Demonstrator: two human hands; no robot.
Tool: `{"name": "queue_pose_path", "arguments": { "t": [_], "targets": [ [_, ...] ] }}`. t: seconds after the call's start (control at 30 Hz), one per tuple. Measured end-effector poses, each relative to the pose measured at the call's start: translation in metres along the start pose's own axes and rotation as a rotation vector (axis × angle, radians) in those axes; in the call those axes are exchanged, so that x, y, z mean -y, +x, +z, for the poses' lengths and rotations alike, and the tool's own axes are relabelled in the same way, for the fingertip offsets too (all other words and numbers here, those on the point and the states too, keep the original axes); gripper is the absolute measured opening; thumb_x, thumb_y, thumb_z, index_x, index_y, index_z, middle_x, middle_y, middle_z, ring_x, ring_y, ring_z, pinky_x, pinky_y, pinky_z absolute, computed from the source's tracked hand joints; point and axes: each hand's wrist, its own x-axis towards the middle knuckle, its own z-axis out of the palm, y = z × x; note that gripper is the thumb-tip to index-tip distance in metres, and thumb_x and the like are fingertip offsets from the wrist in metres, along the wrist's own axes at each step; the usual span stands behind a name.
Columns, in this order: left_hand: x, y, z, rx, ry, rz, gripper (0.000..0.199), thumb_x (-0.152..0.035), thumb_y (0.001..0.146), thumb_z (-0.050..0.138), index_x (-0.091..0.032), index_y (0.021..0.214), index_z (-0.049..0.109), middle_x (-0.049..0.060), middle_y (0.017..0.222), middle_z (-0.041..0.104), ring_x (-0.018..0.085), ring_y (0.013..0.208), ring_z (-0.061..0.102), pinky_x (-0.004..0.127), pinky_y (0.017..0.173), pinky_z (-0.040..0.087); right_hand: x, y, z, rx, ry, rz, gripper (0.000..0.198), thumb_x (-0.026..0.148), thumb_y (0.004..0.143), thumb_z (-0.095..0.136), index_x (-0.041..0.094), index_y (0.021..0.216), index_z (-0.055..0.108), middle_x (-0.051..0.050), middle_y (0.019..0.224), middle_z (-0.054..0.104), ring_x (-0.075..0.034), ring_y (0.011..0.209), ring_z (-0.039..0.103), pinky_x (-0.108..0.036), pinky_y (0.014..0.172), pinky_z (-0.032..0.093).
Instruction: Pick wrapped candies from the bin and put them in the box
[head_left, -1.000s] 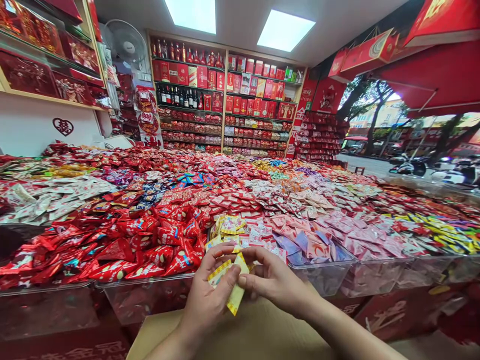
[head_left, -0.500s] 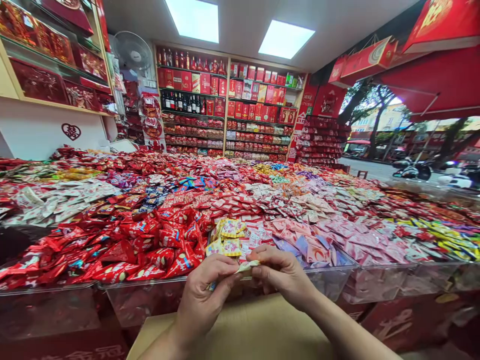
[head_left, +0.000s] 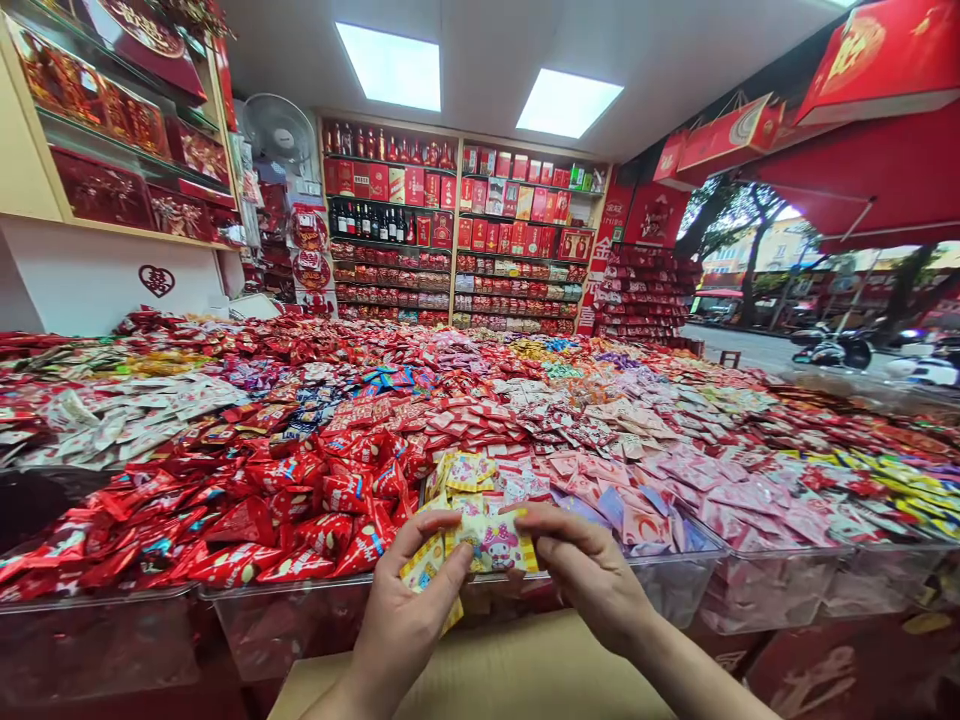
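The left hand (head_left: 409, 620) and the right hand (head_left: 589, 570) meet low in the view, at about 6 o'clock. Both pinch the same small yellow candy packets (head_left: 491, 545), thumbs on top and fingers beneath, the front packet showing a pink cartoon face. Directly below the hands lies a brown cardboard box (head_left: 525, 675). At 12 o'clock from them, more yellow packets (head_left: 459, 472) sit in a clear plastic bin (head_left: 675, 590). Red wrapped candies (head_left: 300, 505) spread toward 10 o'clock, pink packets (head_left: 720, 495) toward 2 o'clock.
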Motion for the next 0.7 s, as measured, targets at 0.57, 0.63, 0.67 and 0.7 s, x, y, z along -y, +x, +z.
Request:
{"name": "queue_pose_path", "arguments": {
  "t": [0.57,0.63,0.67,0.7],
  "targets": [
    [-0.008,0.0,0.004,-0.095,-0.171,0.024,0.032,-0.031,0.073,0.055,-0.028,0.101,0.041,-0.004,0.072,0.059,0.01,0.052,0.053,0.022,0.054,0.043,0.01,0.044,-0.026,-0.244,-0.236,0.097,0.025,0.035,0.072,0.056,0.016,0.088,0.053,-0.001,0.072,0.054,-0.01,0.061,0.048,-0.024,0.054,0.042],
    [-0.009,0.006,-0.002,-0.105,-0.229,0.004,0.029,-0.03,0.073,0.054,-0.027,0.099,0.042,-0.002,0.076,0.061,0.011,0.054,0.055,0.025,0.056,0.045,0.012,0.069,-0.026,-0.165,-0.39,0.083,0.022,0.032,0.072,0.053,0.015,0.086,0.055,0.0,0.067,0.053,-0.01,0.057,0.047,-0.024,0.052,0.04],
    [-0.009,0.008,-0.004,-0.115,-0.24,-0.005,0.027,-0.029,0.073,0.055,-0.027,0.098,0.044,-0.002,0.077,0.062,0.011,0.055,0.056,0.026,0.057,0.046,0.011,0.082,-0.024,-0.128,-0.451,0.074,0.019,0.03,0.072,0.052,0.015,0.084,0.056,0.001,0.065,0.053,-0.009,0.055,0.046,-0.024,0.052,0.039],
    [-0.009,0.009,-0.005,-0.127,-0.244,-0.018,0.026,-0.029,0.072,0.056,-0.026,0.096,0.045,-0.001,0.079,0.062,0.011,0.055,0.057,0.027,0.056,0.047,0.009,0.095,-0.021,-0.1,-0.494,0.064,0.017,0.027,0.071,0.052,0.015,0.082,0.057,0.001,0.063,0.053,-0.009,0.053,0.045,-0.024,0.051,0.038]
  ]
}}
